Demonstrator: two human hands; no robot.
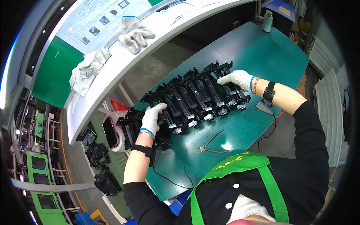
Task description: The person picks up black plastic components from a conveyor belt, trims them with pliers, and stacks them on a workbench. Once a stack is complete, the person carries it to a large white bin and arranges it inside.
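Observation:
A row of several black plastic frame-like parts (193, 98), set close side by side, lies across the green table (258, 48). My left hand (150, 119), in a white knit glove, grips the row's left end, its fingers over the nearest part. At the right end my right hand (240, 79), gloved likewise, has its fingers closed round the outermost part; its fingertips are partly hidden. Below the row, a pair of pliers (210, 146) with grey handles lies spread on the table.
More black parts (129, 125) stand left of my left hand, beside a white-rimmed container (111, 131). Further black parts (107, 180) lie on a green belt. A curved white shelf (138, 56) bears work gloves (134, 34). A bottle (267, 21) stands far right. Thin cables trail from both wrists.

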